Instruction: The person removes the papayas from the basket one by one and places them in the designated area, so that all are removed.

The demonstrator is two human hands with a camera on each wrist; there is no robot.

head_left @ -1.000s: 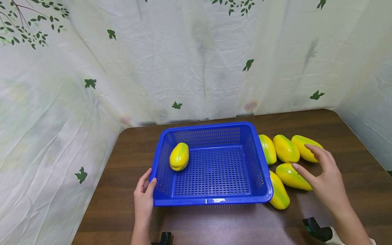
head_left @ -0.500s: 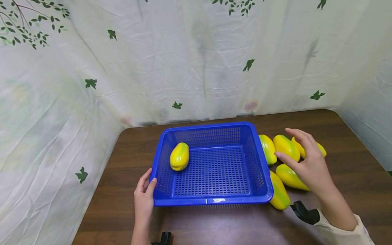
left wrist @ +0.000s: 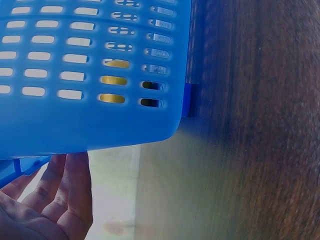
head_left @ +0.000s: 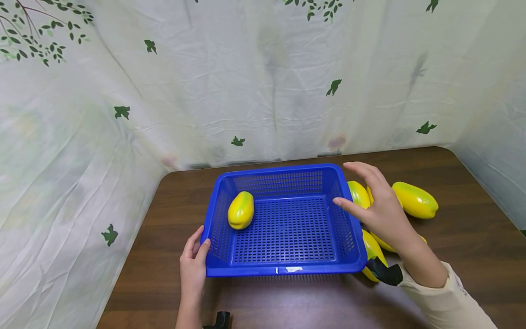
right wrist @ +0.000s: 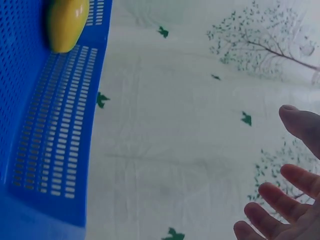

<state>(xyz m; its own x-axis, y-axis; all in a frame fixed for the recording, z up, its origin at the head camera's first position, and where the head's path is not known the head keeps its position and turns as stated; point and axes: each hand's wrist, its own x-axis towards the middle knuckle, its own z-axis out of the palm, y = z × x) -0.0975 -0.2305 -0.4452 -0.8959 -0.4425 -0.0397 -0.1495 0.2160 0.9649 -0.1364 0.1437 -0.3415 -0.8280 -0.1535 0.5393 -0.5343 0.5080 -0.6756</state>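
A blue perforated plastic basket [head_left: 283, 230] stands on the table, with a single yellow-green mango [head_left: 240, 211] lying in its left part. My left hand [head_left: 193, 262] grips the basket's left rim, thumb on the upper side; in the left wrist view its fingers [left wrist: 75, 195] reach under the rim. Over the basket's right rim hovers my right hand [head_left: 380, 208], fingers spread and holding nothing. Several more mangoes lie to the right of the basket, such as the far-right mango [head_left: 416, 200] and a nearer mango [head_left: 373, 251]. My right hand and wrist partly cover some of them.
The brown wooden table [head_left: 283, 301] reaches back to a white curtain [head_left: 267, 91] printed with green leaves. Black wrist mounts show at the left wrist mount [head_left: 222, 319] and the right wrist mount [head_left: 385, 272].
My right hand has moved left, from above the loose mangoes to over the basket's right rim, staying without a hold on anything. The left hand, basket and mangoes have not moved.
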